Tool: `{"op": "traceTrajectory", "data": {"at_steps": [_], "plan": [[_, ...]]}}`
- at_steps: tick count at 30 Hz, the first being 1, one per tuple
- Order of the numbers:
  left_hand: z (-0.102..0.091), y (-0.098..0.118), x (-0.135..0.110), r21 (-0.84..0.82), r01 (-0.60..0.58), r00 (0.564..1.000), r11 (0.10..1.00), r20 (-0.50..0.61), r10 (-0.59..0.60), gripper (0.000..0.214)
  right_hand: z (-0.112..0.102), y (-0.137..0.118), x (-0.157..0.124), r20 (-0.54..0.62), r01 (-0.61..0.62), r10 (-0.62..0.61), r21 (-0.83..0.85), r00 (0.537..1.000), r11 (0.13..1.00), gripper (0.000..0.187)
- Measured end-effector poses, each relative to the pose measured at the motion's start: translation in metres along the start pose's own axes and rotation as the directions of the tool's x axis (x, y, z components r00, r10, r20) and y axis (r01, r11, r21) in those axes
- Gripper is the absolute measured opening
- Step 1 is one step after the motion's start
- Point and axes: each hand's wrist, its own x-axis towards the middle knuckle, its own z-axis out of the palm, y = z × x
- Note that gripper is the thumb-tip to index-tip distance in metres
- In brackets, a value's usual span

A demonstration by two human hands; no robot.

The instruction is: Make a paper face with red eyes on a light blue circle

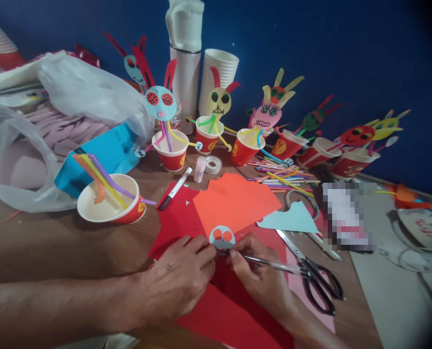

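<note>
My left hand (pixel 186 271) is closed, its fingertips at the left edge of a small light-blue paper disc (pixel 217 245) with two orange round eyes. In my right hand (pixel 259 271) is a pen (pixel 274 263) with a clear barrel and dark front. Its tip is by the disc's lower right edge, partly hidden by my fingers. Beneath both hands lies a red paper sheet (pixel 219 310), with an orange sheet (pixel 237 201) just beyond. Black-handled scissors (pixel 305 266) lie open to the right of my right hand, partly over pink paper (pixel 310 303).
Several red-and-white paper cups (pixel 170 151) with paper faces stand along the back. A tilted cup (pixel 110 198) holding pipe cleaners is at left, by a plastic bag (pixel 15 165). A marker (pixel 177 186), glue stick (pixel 200 168), tape roll (pixel 213 165) and loose sticks (pixel 281 172) lie between.
</note>
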Motion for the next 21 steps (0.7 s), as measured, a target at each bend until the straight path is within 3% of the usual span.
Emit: {"op": "traceTrajectory", "data": {"at_steps": [13, 21], "plan": [[-0.0021, 0.0020, -0.0007, -0.076, 0.049, 0.999, 0.996, 0.003, -0.049, 0.018, -0.0010, 0.0050, -0.0046, 0.018, -0.034, 0.035, -0.018, 0.999, 0.999, 0.012], [-0.0041, 0.0012, -0.0008, -0.032, -0.005, 1.000, 0.999, 0.030, 0.006, 0.014, 0.0005, 0.0037, -0.0032, 0.004, 0.002, -0.001, -0.044, 1.000, 0.999, 0.013]]}}
